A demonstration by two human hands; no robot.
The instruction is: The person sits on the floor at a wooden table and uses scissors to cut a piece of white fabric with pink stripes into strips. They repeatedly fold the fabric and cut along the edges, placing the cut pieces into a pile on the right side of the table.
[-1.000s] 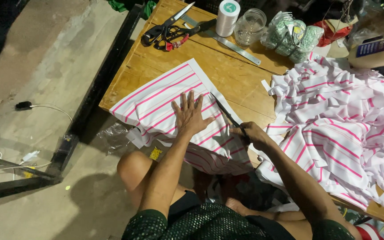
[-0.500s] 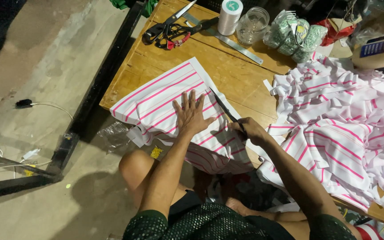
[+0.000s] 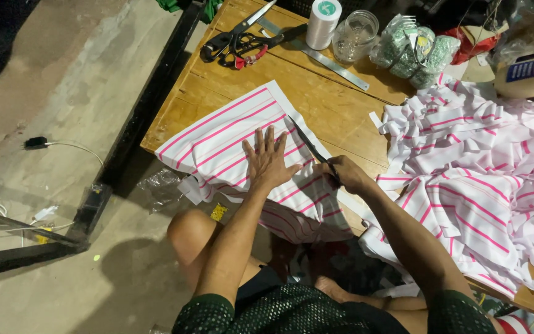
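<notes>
A stack of white fabric with pink stripes [image 3: 217, 139] lies on the near corner of a wooden table [image 3: 329, 105], part of it hanging over the edge. My left hand [image 3: 268, 159] rests flat on the stack, fingers spread. My right hand [image 3: 344, 173] grips the handles of a pair of dark scissors [image 3: 307, 143]. Their blades run along the stack's right edge, pointing away from me.
A large heap of cut striped pieces [image 3: 483, 173] covers the right of the table. At the back lie more scissors [image 3: 236, 42], a metal ruler [image 3: 329, 59], a thread spool [image 3: 322, 21], a glass jar [image 3: 355, 36] and bagged green items [image 3: 412, 52]. Concrete floor with cables [image 3: 7, 198] lies left.
My right hand with the scissors has shifted slightly forward along the fabric's right edge. My left hand stays pressed on the stack.
</notes>
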